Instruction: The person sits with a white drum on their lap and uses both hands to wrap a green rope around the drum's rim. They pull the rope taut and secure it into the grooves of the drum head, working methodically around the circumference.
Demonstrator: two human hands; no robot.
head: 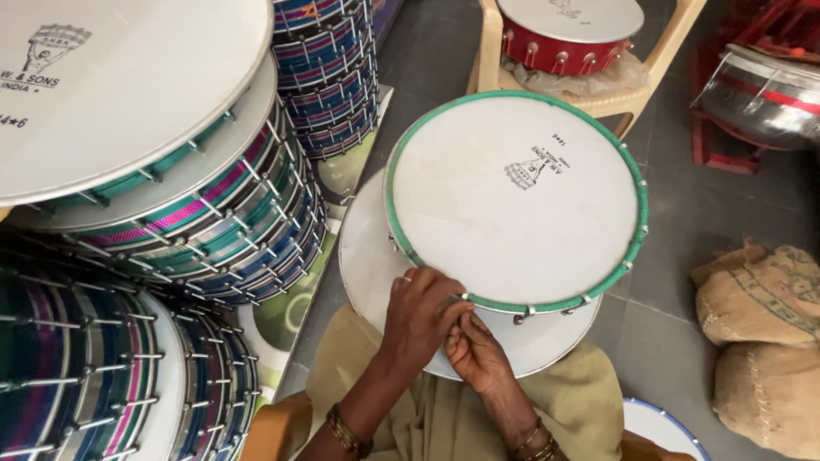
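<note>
Looking down through the head camera, I see the left hand (418,312) and the right hand (478,354) pressed together at the near rim of a green-rimmed drum (517,201). My left hand's fingers curl closed over the rim beside a metal tension hook (523,316). The right hand sits just under it, fingers pinched at the same spot; I cannot tell what they grip. This drum lies tilted on a second white drumhead (367,265), which rests across my lap. To the left rise stacks of striped drums (222,222), with bare floor beyond. A red drum (568,34) sits on a plastic chair (628,98) at the far side, and burlap sacks (760,333) lie right.
</note>
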